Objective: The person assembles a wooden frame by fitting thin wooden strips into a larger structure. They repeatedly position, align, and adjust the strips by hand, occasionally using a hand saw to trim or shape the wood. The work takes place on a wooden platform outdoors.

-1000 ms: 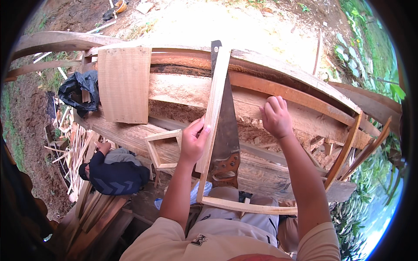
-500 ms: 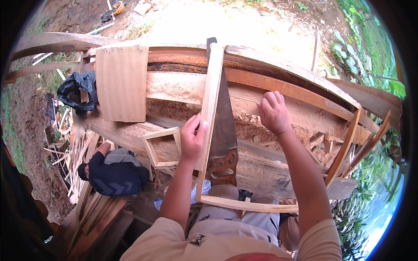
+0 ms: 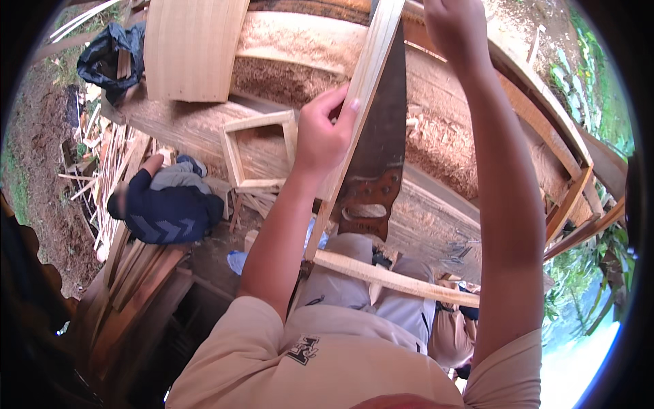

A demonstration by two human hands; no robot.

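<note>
Left hand (image 3: 325,136) wrapped around a long pale wooden strip (image 3: 361,95), fingers pinching its edge, the strip lying along the rusty handsaw (image 3: 381,146) on the sawdust-strewn workbench (image 3: 436,136). Right hand (image 3: 458,27) up near the strip's far end, probably closed on it, though cut off by the frame. Small wooden frame (image 3: 262,150) just left.

Strip (image 3: 361,102): pale wood, long, narrow, tilted, running from saw handle up past top edge. Saw (image 3: 381,136): dark rusty blade, brown handle with grip hole, flat on bench just right of strip.
</note>
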